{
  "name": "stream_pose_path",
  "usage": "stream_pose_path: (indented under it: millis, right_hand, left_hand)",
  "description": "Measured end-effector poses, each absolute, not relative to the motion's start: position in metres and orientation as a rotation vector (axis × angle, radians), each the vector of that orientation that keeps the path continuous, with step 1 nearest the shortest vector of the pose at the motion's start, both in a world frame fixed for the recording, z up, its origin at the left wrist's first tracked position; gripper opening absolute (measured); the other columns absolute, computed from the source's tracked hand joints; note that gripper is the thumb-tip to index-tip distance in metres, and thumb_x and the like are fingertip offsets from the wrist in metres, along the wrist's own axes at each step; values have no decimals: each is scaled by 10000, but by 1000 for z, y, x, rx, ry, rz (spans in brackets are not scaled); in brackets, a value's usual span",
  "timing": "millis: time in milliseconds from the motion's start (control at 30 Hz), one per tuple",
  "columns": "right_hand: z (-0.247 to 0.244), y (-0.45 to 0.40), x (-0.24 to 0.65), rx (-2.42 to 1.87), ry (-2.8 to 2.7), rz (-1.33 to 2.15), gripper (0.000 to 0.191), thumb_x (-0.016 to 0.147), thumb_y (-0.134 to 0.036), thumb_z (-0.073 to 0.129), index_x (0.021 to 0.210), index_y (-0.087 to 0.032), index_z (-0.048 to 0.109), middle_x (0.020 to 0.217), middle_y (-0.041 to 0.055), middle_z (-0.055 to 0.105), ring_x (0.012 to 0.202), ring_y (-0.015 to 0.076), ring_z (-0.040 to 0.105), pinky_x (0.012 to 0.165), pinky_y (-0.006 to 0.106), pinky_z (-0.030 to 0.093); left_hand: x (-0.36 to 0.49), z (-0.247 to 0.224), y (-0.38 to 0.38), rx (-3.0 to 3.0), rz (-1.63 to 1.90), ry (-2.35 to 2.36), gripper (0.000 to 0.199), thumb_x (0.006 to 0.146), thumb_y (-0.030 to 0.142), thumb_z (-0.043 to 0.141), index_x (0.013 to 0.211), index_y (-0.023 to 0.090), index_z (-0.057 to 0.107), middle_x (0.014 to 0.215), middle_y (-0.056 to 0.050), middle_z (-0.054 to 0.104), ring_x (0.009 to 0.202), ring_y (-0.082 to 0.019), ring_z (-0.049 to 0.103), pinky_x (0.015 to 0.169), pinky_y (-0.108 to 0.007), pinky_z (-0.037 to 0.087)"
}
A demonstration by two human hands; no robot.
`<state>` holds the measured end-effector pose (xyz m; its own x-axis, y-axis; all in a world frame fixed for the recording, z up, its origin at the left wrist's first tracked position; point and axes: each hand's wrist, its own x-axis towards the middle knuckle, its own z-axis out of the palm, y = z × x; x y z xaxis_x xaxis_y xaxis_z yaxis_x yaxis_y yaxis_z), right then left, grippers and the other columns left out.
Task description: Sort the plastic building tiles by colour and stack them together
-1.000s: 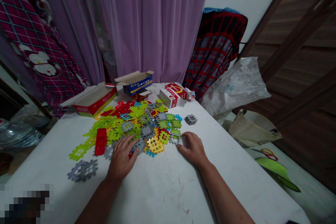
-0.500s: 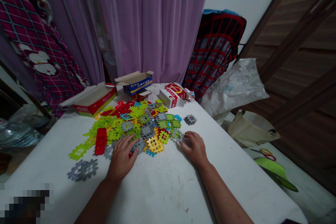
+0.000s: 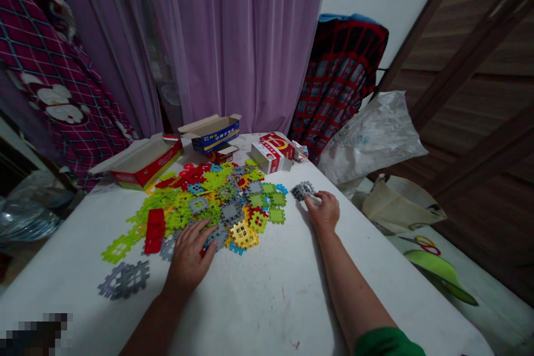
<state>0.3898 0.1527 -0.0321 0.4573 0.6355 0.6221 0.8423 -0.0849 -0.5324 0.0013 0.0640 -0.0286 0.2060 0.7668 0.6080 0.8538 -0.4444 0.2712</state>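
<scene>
Heap (image 3: 212, 213): coloured plastic pieces are lying mid-bench (image 3: 258, 300); a green square (image 3: 276, 216) is now showing at its four o'clock edge, where a grey piece was lying over it a second ago.
Right hand (image 3: 324, 210): is no longer working at that edge; thumb and fingers are closing narrowly on a pale grey piece (image 3: 316, 199), apparently the same one.
Stack (image 3: 299, 189): is sitting at three o'clock from the heap, apart from it; that grey is seemingly leaving the heap and joining its like.
Left hand (image 3: 192, 253): is staying at the heap's seven o'clock, fingers loosely spread over grey pieces, gripping nothing visible.
Blue box (image 3: 217, 134): is standing at twelve o'clock, showing Chinese characters, seemingly 小霸王.
White box (image 3: 267, 157): is lying at one o'clock, its print blurring.
Red box (image 3: 146, 166): is standing open at ten o'clock, its lettering staying unreadable.
</scene>
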Motion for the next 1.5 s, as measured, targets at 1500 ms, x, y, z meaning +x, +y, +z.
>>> stream_pose_path:
  millis: [1500]
  right_hand:
    - [3, 127, 255, -1172, -2045, 165, 284, 844, -334, 573, 1087, -232, 678, 1144, 83, 687, 1084, 233, 601, 962, 391, 469]
  left_hand:
    - [9, -22, 59, -2326, -1081, -1644, 286, 926, 300, 497, 1149, 249, 668, 1263, -79, 660, 1191, -271, 580, 1045, -522, 441]
